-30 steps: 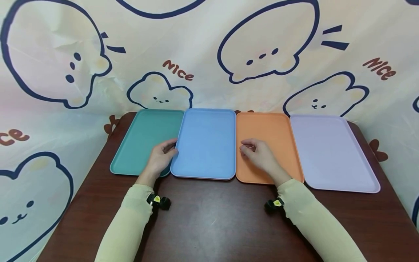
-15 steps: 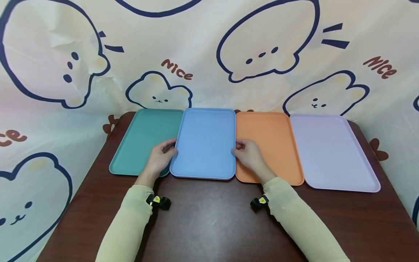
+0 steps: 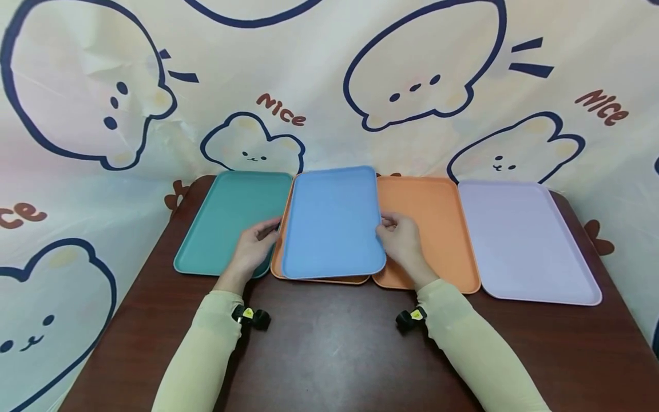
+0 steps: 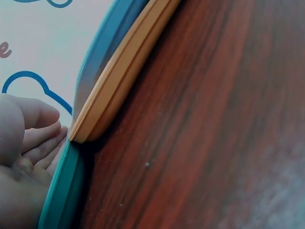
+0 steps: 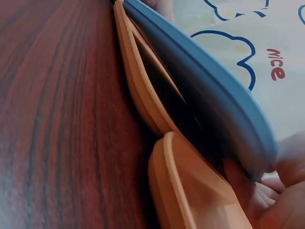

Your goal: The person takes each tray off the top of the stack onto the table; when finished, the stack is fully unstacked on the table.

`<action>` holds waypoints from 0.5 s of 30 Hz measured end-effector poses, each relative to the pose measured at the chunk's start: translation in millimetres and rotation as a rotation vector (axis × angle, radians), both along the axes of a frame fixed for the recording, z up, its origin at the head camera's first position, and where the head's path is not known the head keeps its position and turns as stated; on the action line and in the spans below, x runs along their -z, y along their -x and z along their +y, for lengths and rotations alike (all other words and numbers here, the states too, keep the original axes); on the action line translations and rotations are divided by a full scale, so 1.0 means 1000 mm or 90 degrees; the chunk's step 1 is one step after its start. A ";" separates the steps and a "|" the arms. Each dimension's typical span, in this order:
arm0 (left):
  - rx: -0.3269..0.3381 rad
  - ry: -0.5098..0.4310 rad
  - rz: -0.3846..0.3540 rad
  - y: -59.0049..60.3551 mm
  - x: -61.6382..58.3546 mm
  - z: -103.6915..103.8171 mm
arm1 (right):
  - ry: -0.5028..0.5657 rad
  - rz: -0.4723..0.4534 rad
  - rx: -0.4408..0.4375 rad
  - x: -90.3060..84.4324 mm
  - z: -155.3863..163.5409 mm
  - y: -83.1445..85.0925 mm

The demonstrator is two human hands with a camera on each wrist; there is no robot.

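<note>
A blue tray (image 3: 332, 223) is raised and tilted, its right side higher, above an orange tray (image 3: 276, 260) that shows along its left and front edges. My right hand (image 3: 404, 243) pinches the blue tray's right edge between thumb and fingers. In the right wrist view, a dark gap separates the lifted blue tray (image 5: 214, 81) from the lower orange tray (image 5: 136, 71). My left hand (image 3: 252, 249) lies over the green tray (image 3: 226, 223), fingertips by the stacked trays' left edge. Thumb and fingers look apart in the left wrist view; whether they touch the edge is unclear.
A second orange tray (image 3: 427, 212) lies right of the stack, under my right hand. Beyond it is a lilac tray (image 3: 520, 240). All rest on a dark brown wooden table (image 3: 329, 349), with a cartoon-printed cloth (image 3: 329, 74) hanging behind.
My right hand has moved left from over the orange tray to the blue tray's right edge and lifted it rightward, exposing the orange tray below. My left hand has stayed nearly still.
</note>
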State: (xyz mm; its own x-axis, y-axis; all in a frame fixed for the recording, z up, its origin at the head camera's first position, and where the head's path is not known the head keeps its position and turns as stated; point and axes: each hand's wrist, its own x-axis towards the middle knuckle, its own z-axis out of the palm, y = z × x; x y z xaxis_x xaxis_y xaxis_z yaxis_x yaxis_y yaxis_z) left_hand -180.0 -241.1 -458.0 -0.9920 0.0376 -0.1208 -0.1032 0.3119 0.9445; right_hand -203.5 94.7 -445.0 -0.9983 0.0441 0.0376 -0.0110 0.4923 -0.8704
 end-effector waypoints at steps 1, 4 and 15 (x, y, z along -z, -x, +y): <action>0.003 0.000 0.000 0.000 0.000 0.000 | 0.012 0.003 0.015 -0.001 0.002 0.000; 0.007 0.003 -0.003 0.001 0.001 -0.001 | 0.049 -0.006 0.051 -0.002 0.011 -0.001; 0.013 0.006 -0.010 0.002 0.002 -0.001 | 0.112 -0.052 0.052 -0.001 0.050 -0.008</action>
